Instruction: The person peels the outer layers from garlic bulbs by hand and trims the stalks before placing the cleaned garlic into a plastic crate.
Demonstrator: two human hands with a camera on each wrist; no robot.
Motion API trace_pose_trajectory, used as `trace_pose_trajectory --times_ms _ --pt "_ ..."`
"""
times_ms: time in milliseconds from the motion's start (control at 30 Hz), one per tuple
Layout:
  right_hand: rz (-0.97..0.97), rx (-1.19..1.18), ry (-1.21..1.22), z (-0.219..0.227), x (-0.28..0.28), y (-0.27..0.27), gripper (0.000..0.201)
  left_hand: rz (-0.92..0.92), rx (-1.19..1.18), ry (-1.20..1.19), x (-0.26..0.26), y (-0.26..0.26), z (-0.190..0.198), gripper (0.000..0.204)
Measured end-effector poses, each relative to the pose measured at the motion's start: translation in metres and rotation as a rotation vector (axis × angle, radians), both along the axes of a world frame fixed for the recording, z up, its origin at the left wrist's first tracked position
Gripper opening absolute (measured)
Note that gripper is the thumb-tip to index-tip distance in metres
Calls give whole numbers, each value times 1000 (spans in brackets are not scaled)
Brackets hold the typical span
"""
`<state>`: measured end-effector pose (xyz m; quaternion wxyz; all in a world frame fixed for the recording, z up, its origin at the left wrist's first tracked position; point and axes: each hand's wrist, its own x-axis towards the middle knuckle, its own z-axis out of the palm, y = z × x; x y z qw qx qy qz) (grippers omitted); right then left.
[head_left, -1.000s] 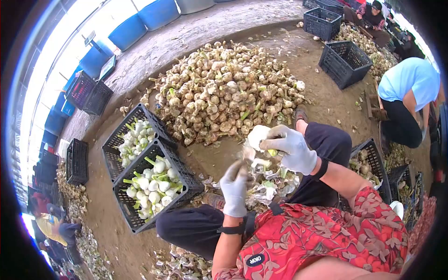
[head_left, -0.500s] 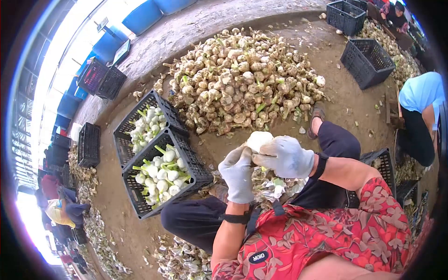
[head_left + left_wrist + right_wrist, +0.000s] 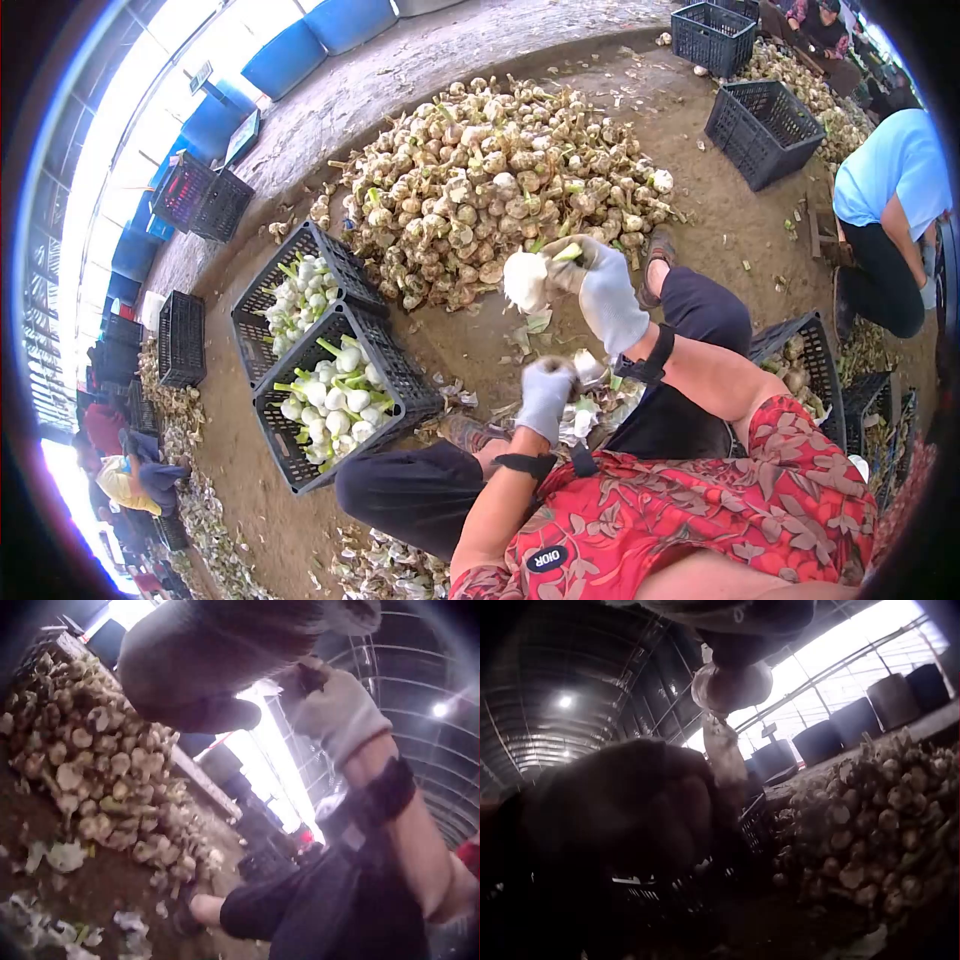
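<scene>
Held up before the garlic heap, a white garlic bulb (image 3: 525, 282) with a green stem (image 3: 568, 252) is in the gloved right hand (image 3: 605, 298), whose fingers and thumb pinch it at the stem end. Loose skin (image 3: 724, 750) hangs below the bulb in the right wrist view. The gloved left hand (image 3: 546, 398) is lower, apart from the bulb, its fingers curled; whether a scrap of skin is inside them is hidden. The left wrist view has the left hand (image 3: 202, 667) large in front and the right hand (image 3: 337, 712) beyond it.
A heap of unpeeled garlic (image 3: 490, 190) lies ahead. Two black crates (image 3: 330, 395) of white bulbs stand at the left. Peelings (image 3: 585, 415) lie between the legs. At the right sits a person in a light blue top (image 3: 893, 170).
The hands were together at the bulb half a second ago. Since then the right hand has raised the bulb and turned its stem upward, while the left hand has dropped towards the lap.
</scene>
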<state>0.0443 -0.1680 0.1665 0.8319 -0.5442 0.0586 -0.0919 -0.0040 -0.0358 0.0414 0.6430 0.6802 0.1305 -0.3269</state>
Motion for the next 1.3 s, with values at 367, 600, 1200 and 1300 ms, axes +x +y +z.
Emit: trace_pose_trajectory --times_ms 367,600,1200,1300 --pt "141 -63 270 -2 8 -8 21 565 -298 -626 6 25 72 40" --pt "197 -114 353 -7 4 2 26 203 290 -1191 12 28 108 16" --pt "363 98 225 -7 8 -9 18 168 -489 13 5 61 66 60" --pt "445 -201 -47 -9 -4 6 17 260 -877 -38 11 47 102 65"
